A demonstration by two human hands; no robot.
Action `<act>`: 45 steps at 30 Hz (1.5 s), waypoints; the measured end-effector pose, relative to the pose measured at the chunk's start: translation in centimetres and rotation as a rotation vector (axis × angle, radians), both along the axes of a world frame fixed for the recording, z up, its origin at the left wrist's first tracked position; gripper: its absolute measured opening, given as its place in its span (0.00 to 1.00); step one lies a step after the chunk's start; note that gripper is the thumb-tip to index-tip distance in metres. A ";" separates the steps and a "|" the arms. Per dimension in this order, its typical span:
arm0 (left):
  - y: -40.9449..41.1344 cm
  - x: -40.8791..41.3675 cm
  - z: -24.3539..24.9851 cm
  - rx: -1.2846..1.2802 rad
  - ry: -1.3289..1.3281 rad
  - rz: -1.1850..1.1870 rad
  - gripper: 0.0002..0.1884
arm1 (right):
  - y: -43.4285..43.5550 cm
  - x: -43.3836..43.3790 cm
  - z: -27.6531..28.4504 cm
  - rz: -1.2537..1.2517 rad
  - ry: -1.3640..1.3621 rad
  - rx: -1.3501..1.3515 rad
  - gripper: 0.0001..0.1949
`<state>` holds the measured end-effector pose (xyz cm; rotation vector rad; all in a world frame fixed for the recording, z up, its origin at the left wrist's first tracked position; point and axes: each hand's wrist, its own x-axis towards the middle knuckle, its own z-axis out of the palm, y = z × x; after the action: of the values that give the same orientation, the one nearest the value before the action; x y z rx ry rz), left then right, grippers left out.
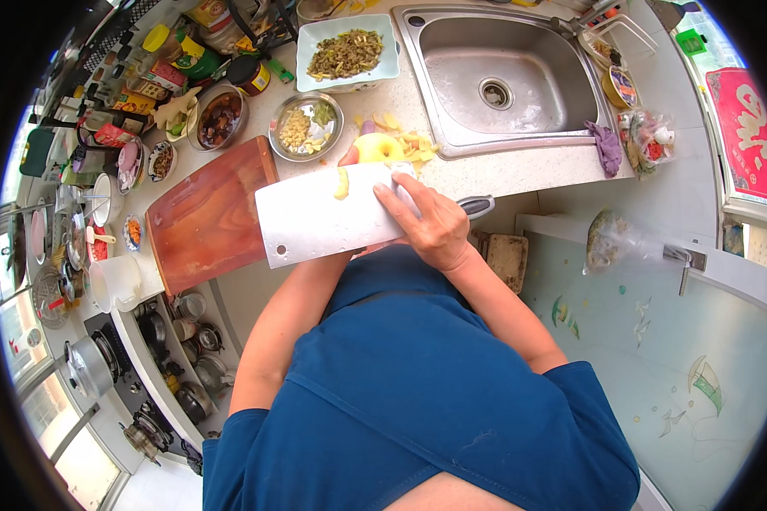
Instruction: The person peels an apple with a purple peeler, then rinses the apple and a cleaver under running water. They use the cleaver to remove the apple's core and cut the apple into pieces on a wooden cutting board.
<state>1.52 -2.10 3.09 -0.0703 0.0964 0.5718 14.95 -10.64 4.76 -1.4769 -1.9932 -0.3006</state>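
Note:
My right hand (427, 220) grips a wide steel cleaver (313, 211) at the handle end of the blade, with fingers laid along its flat face. The grey-and-black handle (478, 206) sticks out to the right beyond my hand. A yellowish strip of peel (341, 184) clings to the blade. Mostly hidden behind the cleaver, my left hand (349, 156) shows a fingertip against a round, pale-yellow peeled fruit or vegetable (380, 147); which kind I cannot tell. Loose peelings (420, 147) lie on the counter just past it.
A wooden cutting board (211, 217) overhangs the counter at left. Beyond stand a steel plate of chopped garlic (307, 150), a bowl of dark soaking food (220, 118) and a square dish of chopped greens (303, 57). The steel sink (447, 83) is at upper right, a purple cloth (606, 150) on its edge.

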 end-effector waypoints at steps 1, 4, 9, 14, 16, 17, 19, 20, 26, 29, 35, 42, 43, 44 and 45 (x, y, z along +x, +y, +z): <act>0.0 -0.1 -0.1 0.005 -0.023 0.006 0.23 | 0.1 0.0 0.1 0.007 0.001 -0.001 0.30; -1.0 0.0 1.6 0.143 0.354 0.181 0.25 | 0.4 0.3 -0.5 -0.023 0.038 0.047 0.22; -0.8 0.0 0.5 0.364 0.672 0.266 0.26 | 0.1 0.7 -0.9 -0.077 0.084 0.010 0.22; -0.6 -0.1 -1.9 0.309 0.277 0.267 0.25 | 0.5 -0.5 -0.7 -0.049 0.084 0.069 0.22; 0.6 -0.1 -2.7 0.452 0.129 0.265 0.25 | 0.2 -0.1 -1.4 -0.119 0.087 0.027 0.22; 0.2 -0.1 -3.0 0.411 0.377 0.288 0.28 | -0.1 0.3 -2.0 -0.154 0.088 0.006 0.22; 0.0 0.3 -1.8 0.338 0.535 0.298 0.32 | -0.6 1.3 -3.6 -0.263 0.103 -0.035 0.22; 0.0 0.1 -2.9 0.318 0.448 0.321 0.33 | -1.0 1.6 -4.0 -0.318 0.113 -0.074 0.21; 0.7 -2.9 -3.5 0.029 0.525 0.229 0.27 | -2.3 5.1 -5.9 -0.426 0.096 -0.112 0.21; 2.5 -7.1 -3.3 0.133 0.548 0.208 0.35 | -2.2 7.5 -5.6 -0.357 -0.034 -0.084 0.22; 5.3 -6.2 1.2 0.361 0.589 -0.343 0.41 | -1.1 11.7 -5.5 -0.050 -0.210 -0.105 0.15; 6.2 0.1 -1.4 0.275 0.451 -0.515 0.39 | 1.4 11.5 -5.5 0.251 -0.344 -0.039 0.11; 6.3 0.9 -1.9 0.262 0.457 -0.444 0.38 | 1.5 11.3 -5.6 0.270 -0.342 -0.040 0.11; 6.4 1.5 -2.3 0.250 0.462 -0.374 0.38 | 1.7 11.1 -5.7 0.291 -0.340 -0.040 0.11; 6.4 2.3 -2.5 0.236 0.464 -0.308 0.38 | 1.7 11.0 -5.9 0.307 -0.340 -0.045 0.11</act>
<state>3.79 4.34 0.57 0.3044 0.4809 0.2796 25.97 -8.92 -1.15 -1.1799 -2.4737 -0.3962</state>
